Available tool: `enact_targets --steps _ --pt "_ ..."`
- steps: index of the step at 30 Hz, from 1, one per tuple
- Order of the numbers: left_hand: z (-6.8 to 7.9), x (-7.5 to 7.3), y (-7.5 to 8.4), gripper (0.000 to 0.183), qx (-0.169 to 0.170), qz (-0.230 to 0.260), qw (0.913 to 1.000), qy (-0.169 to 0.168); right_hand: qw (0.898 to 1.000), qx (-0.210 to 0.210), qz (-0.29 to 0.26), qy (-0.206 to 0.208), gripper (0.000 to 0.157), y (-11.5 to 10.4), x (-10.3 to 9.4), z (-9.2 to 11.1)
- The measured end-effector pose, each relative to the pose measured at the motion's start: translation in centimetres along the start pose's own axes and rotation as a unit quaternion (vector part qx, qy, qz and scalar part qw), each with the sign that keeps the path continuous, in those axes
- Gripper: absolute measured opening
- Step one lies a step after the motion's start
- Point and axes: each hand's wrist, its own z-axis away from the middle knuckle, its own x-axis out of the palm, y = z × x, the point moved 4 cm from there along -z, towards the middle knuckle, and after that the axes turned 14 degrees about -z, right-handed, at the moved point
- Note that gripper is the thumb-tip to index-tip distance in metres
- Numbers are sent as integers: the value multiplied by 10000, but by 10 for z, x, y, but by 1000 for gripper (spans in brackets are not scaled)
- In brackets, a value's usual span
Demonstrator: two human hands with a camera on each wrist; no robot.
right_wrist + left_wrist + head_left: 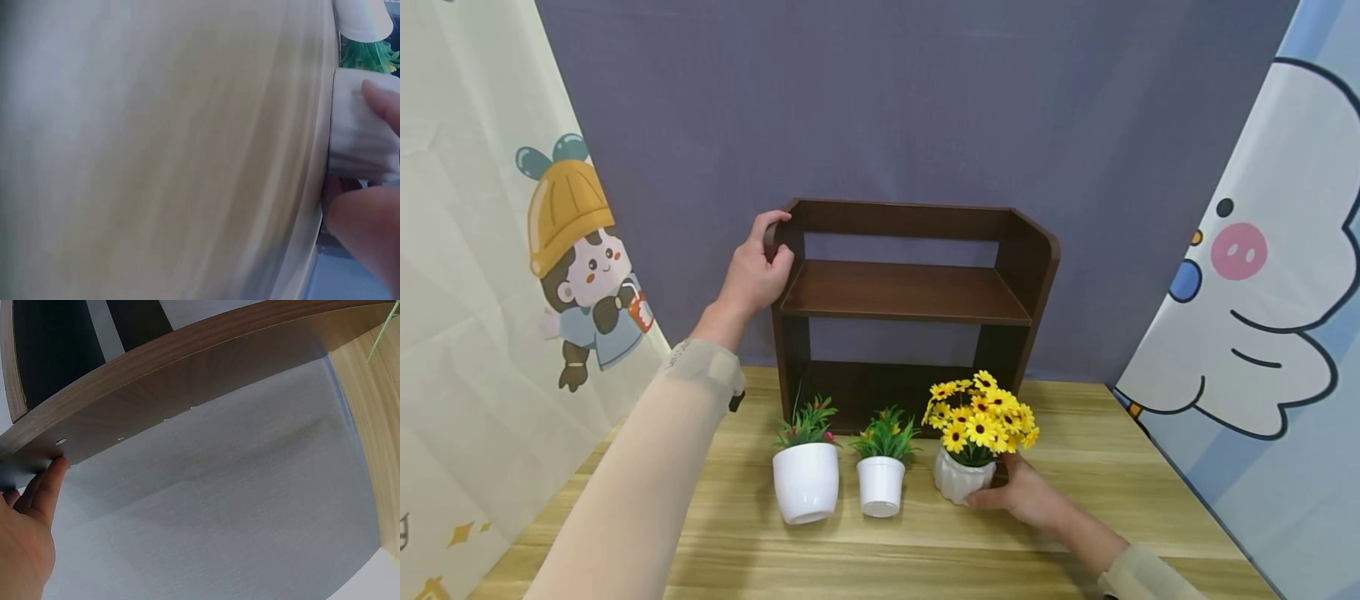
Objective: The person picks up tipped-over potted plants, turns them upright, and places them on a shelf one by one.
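Note:
My left hand (758,273) grips the upper left side panel of a dark brown two-tier wooden shelf (902,292), thumb on the near inner side. In the left wrist view, its fingers (49,490) lie against the panel's outer face. With my right hand (1028,497) I hold a ribbed white pot (958,478) of yellow artificial flowers (985,421) in front of the shelf's right part. The right wrist view has the thumb on one side of this pot (359,125) and fingers on the other; its base is at the tabletop.
Left of the flower pot stand a small white pot (881,486) and a larger white pot (807,483), both with green plants. The wood-grain table (1075,433) meets a grey-blue backdrop (887,100). Printed cartoon curtains (1262,333) hang at both sides.

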Motion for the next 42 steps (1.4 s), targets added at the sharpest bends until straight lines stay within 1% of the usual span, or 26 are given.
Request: enact_targets --steps 4,9,12,15,19,22,24,31,36,42 --pt "0 1 1 51 -23 -8 10000 -19 9996 -39 19 -277 118 -2 -6 1" --pt "-1 1 1 51 -46 46 10000 -53 9961 -119 -225 -842 108 1 -14 0" --pt "-1 1 1 51 -57 61 10000 -49 9929 -125 -304 -1140 108 3 -18 -3" --pt "-1 1 1 51 -61 65 10000 -42 9914 -168 -167 -1290 109 4 -22 -7" --pt "0 2 1 52 -67 71 9999 -68 9909 -204 317 -1291 107 2 -25 -13" --pt "0 3 1 52 -61 62 9999 -92 9906 -133 656 -1193 111 1 -26 -15" --pt "-1 3 1 51 -73 56 9999 -90 9901 -78 744 -1189 113 1 -26 -16" --pt "-2 3 1 51 -85 53 9999 -105 9904 49 518 -1281 109 1 -22 -18" --pt "0 2 0 51 -121 77 9998 -110 9915 188 499 -1187 109 2 -21 -18" --pt "0 1 1 51 -102 73 9999 -98 9925 156 470 -1120 111 1 -20 -20"
